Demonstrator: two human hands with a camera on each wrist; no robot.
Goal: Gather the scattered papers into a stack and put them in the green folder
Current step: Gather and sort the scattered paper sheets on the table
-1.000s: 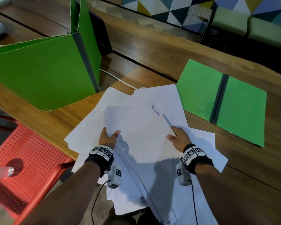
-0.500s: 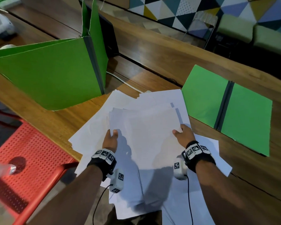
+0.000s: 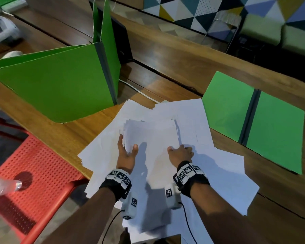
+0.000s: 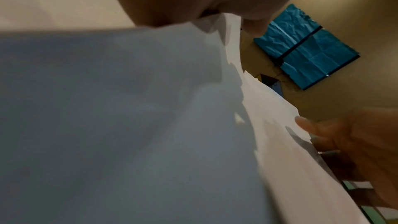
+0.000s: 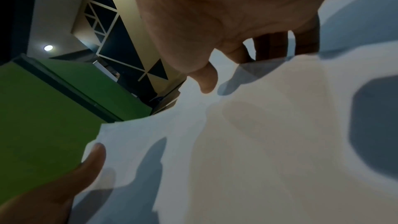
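A heap of white papers [image 3: 224, 173] lies spread over the near edge of the wooden table [image 3: 174, 67]. On top of it sits a smaller, squarer stack [image 3: 151, 134]. My left hand [image 3: 128, 148] grips the stack's left edge, thumb on top. My right hand [image 3: 180, 151] holds its right edge, thumb on top. In the right wrist view its fingers [image 5: 280, 45] pass behind the paper edge. The green folder [image 3: 253, 120] lies open and flat to the right of the heap, with nothing on it.
A second green folder [image 3: 60, 85] stands upright on the table at the left, close to the heap's far corner. A white cable [image 3: 139, 92] runs behind the papers. A red perforated chair [image 3: 33, 182] is below the table edge at the left.
The sheets between my hands have drawn together into a narrower, squarer stack that has settled onto the heap. My right hand has moved left, closer to my left hand.
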